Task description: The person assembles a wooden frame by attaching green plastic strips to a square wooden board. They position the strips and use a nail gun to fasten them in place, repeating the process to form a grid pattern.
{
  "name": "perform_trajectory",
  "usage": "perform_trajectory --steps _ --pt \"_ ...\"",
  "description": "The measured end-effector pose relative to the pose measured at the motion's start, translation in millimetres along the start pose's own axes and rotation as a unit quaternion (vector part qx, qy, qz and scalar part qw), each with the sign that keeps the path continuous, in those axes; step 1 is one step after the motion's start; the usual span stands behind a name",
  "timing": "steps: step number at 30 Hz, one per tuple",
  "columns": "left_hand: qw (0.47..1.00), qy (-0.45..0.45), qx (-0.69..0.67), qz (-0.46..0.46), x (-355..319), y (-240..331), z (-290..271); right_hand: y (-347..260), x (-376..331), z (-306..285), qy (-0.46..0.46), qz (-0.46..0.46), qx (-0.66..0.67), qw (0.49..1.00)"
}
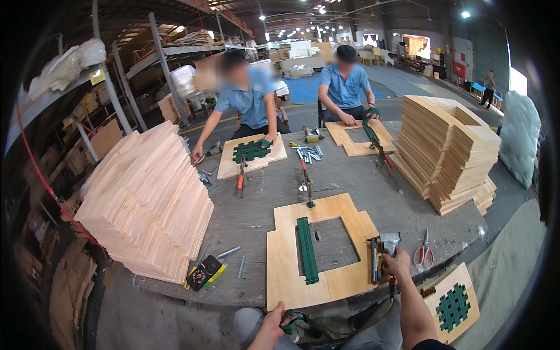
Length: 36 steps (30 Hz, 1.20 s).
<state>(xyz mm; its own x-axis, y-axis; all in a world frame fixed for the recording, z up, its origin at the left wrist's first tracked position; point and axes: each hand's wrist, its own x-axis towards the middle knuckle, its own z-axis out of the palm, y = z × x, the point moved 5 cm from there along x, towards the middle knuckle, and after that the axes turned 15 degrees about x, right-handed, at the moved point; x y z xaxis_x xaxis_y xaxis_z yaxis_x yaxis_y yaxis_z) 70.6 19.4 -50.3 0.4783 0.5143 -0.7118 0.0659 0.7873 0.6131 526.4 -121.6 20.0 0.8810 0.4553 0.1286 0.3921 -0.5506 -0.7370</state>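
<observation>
A wooden frame panel (280, 248) lies flat before me, with green webbing strips (307, 251) running across the left side of its opening. My left hand (271, 321) is closed at the panel's near left corner, its thumb by the edge. A loose length of green webbing (298, 325) hangs from its fingers, which are partly hidden. My right hand (398, 265) is wrapped round the handle of a staple gun (385, 242), which rests over the panel's right side. A clamp (307, 186) with a red handle stands at the panel's far edge.
Tall stacks of wooden panels flank me, one left (149, 204) and one right (449, 151). Scissors (423, 254), a tape measure (204, 273) and bolts (308, 154) lie on the table (245, 216). A woven panel (452, 303) leans lower right. Two co-workers (248, 99) sit opposite.
</observation>
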Motion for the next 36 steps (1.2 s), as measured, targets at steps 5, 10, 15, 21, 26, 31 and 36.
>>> perform_trajectory --steps 5,10,15,21,26,31,36 --pt "0.999 0.035 -0.007 0.027 -0.5 -2.6 -14.0 -24.0 20.0 -4.2 -0.084 0.012 0.042 0.996" --pt "1.000 0.011 0.006 0.019 0.6 -1.8 1.8 23.0 63.9 -63.6 0.005 0.017 0.018 1.000" --pt "0.999 0.020 0.013 0.027 -6.8 13.0 -5.5 38.4 81.6 -75.3 0.002 -0.022 -0.070 0.997" --pt "0.983 -0.078 0.168 0.006 -9.5 8.2 -21.3 -0.4 36.1 -63.2 0.079 -0.155 -0.032 0.984" --pt "0.948 -0.115 0.284 0.082 -23.8 14.7 36.8 -38.9 -22.5 -48.9 0.031 -0.092 0.340 0.935" --pt "0.902 -0.121 0.222 0.349 -83.5 140.0 151.3 -125.4 -144.8 26.8 -0.384 0.010 0.548 0.743" --pt "0.858 -0.133 0.181 0.462 -136.3 208.9 215.0 -179.7 -222.6 39.3 -0.522 0.019 0.576 0.629"
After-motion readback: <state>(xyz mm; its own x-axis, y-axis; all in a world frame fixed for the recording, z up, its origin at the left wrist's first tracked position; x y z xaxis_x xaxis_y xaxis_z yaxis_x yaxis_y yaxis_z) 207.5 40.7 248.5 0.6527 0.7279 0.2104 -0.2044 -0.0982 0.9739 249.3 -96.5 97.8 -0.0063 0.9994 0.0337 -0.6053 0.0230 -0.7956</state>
